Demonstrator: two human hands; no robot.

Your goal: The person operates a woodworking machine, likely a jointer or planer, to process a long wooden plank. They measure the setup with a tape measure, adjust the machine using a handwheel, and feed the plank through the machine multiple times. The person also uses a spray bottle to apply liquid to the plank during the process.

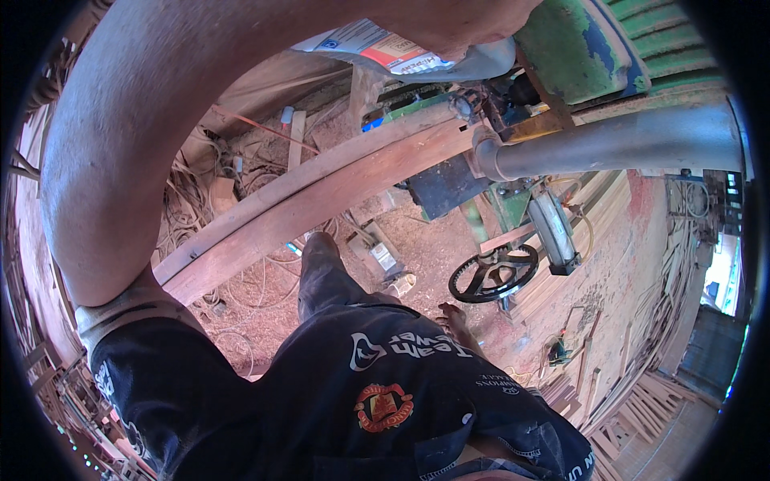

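My left arm arches across the top of the head view. At its end my left hand is closed against a translucent plastic jug with a coloured label; the upper edge cuts off part of the hand. The jug lies over the green machine. Below and to the right, my right hand hangs low beside my body. Its fingers are apart with nothing seen in them. Close by is a black spoked handwheel.
A long wooden beam runs from lower left to the machine. A thick grey pipe extends right. Beneath it hangs a grey metal box. Cables tangle at left on the sawdust-covered floor. Wood strips are piled at lower right.
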